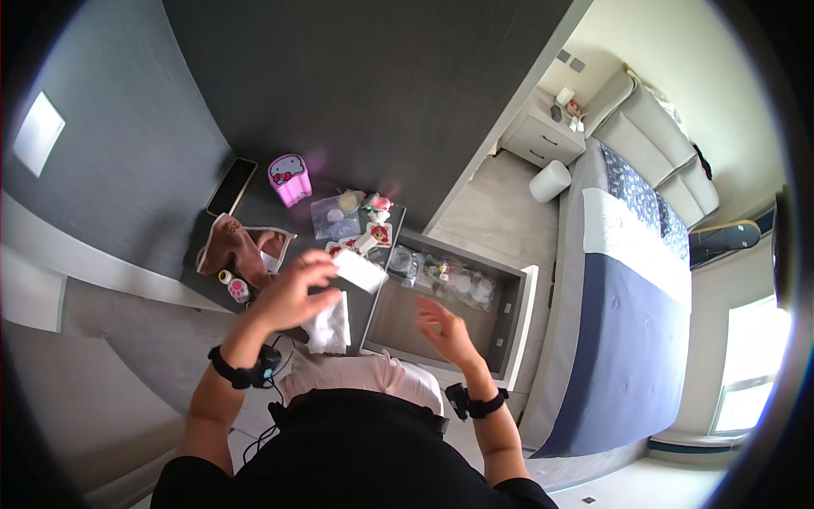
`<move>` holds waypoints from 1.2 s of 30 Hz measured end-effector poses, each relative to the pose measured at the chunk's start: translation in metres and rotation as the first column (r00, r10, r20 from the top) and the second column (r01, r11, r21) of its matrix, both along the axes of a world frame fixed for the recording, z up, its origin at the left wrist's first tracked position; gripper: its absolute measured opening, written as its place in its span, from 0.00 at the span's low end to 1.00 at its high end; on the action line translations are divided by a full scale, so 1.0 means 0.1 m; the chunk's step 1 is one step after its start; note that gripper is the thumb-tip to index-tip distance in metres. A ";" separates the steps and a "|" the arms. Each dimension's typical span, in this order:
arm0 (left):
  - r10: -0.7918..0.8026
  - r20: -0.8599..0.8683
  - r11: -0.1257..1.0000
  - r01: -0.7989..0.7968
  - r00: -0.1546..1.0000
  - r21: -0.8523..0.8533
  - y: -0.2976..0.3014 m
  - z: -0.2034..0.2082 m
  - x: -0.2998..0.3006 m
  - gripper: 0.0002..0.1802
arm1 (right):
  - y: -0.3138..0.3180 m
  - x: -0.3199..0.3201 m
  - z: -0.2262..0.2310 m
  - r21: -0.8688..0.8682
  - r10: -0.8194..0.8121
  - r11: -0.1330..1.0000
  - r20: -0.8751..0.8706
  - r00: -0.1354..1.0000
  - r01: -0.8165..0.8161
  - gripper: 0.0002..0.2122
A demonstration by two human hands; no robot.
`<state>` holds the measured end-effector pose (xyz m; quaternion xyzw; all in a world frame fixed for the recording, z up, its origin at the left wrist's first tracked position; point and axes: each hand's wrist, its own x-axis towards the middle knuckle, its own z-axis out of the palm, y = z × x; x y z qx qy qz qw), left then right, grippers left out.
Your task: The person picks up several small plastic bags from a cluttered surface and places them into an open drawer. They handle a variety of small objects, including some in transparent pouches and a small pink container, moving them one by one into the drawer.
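Note:
My left hand (292, 295) is over the dark tabletop, closed on the near corner of a flat white rectangular piece (361, 271), perhaps a small box; blur hides its exact kind. Below that piece, a white cloth (329, 327) lies at the table's front edge. My right hand (447, 332) hovers above the pulled-out drawer (407, 316) with its fingers apart and nothing in them. Inside the drawer, clear plastic bags (462, 284) with small items sit toward the far side. Red-and-white picture cards (379, 234) and a small pink-and-white figurine (376, 206) lie just beyond the white piece.
A pink cartoon-topped container (290, 180), a black phone (231, 187) and a clear plastic bag (336, 217) are at the table's back. A brown cloth (242, 250) lies left, near a paw-patterned item (238, 290). Right stands a bed (619, 356) with a nightstand (543, 131) beyond.

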<state>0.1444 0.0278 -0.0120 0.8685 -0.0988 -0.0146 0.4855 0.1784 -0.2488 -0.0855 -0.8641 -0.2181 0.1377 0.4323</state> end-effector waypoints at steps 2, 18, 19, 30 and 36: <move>-0.129 -0.054 0.983 0.121 0.990 -0.135 -0.30 -0.02 -0.05 0.18 | 0.08 -0.02 0.02 0.533 0.130 0.842 -0.347 0.929 0.081 0.12; -0.141 -0.169 0.989 0.132 0.975 -0.068 -0.45 -0.28 -0.14 0.19 | -0.15 0.16 -0.27 0.308 -0.118 0.894 -0.540 0.834 0.326 0.04; -0.143 -0.168 0.989 0.133 0.975 -0.070 -0.45 -0.31 -0.15 0.19 | -0.20 0.23 -0.36 0.248 -0.216 0.890 -0.510 0.833 0.383 0.05; 0.025 -0.099 0.987 -0.009 0.995 0.160 -0.19 -0.30 -0.14 0.21 | 0.14 1.17 -1.22 -0.067 -0.420 0.902 -0.372 0.828 0.427 0.13; 0.148 -0.111 0.972 -0.124 0.983 0.199 -0.09 -0.31 -0.20 0.20 | 0.35 1.31 -1.39 -0.094 -0.531 0.832 -0.427 0.732 0.547 0.09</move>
